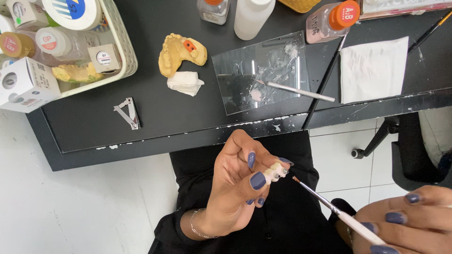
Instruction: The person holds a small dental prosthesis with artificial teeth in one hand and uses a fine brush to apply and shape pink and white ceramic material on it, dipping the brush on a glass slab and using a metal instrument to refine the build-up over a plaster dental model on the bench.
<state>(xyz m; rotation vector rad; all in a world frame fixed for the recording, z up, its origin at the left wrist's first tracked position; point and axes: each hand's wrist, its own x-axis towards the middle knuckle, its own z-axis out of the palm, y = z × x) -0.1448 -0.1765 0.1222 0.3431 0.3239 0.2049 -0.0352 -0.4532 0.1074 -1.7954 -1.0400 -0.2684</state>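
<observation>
Head view showed the left hand (235, 181) pinching a small row of porcelain teeth (275, 172) between thumb and fingertips, over the lap. Just beside it, the right hand (405, 221) was closed around a fine brush (329, 207), its tip near the teeth but apart; layering looked underway, not finished. Beyond, the black bench (155, 117) carried a smeared glass slab (263, 70), a yellow dental cast (181, 52), bottles and a basket (125, 51), above white floor tiles.

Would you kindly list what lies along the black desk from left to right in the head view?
White basket of jars → small metal tool → yellow dental cast → folded white tissue → glass slab → white paper towel.
</observation>
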